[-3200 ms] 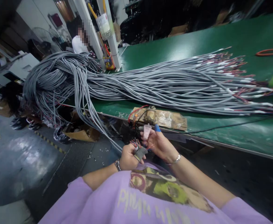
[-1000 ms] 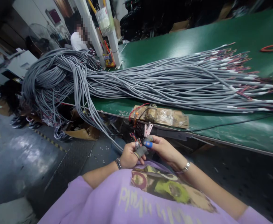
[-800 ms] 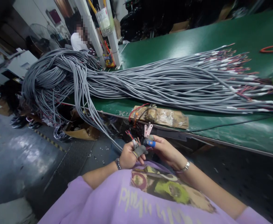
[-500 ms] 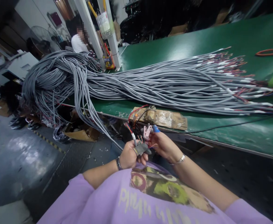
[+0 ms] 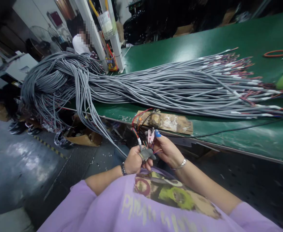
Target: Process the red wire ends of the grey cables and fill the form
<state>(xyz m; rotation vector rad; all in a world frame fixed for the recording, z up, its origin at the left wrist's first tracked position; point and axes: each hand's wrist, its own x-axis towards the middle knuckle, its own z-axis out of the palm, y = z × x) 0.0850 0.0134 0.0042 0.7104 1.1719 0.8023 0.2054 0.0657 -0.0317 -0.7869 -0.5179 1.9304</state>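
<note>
Wires [image 5: 134,131] of several colours, thin and fanned, stood up clear of the left grip [image 5: 134,160], where about three seconds before I could make out no such spray rising free. A second earlier the right grip [image 5: 167,152] had its thumb pressed down close to the strands; by this moment it had rolled back, with the smooth blue wrap [image 5: 157,133] on that thumb turned upward. I judged that one end had been singled out and left easier to get at.

The left grip was closed around the round, grey-jacketed cable end [image 5: 140,148], which rose nearly upright and wore a glossy white band [image 5: 139,141] below its wires. A dull grey, cloth-like thumb cover [image 5: 146,154] lay across the front. The right grip was partly curled, holding a small pale pink, two-legged clip-like tool [image 5: 151,136] of hard-looking plastic; how firmly, I could not tell. Both grips hung just off the near edge of the glossy green surface [image 5: 252,141]. On it lay a rough tan board [image 5: 177,124] and, behind that, long, supple grey cables [image 5: 167,87] with frayed, reddish tips.
</note>
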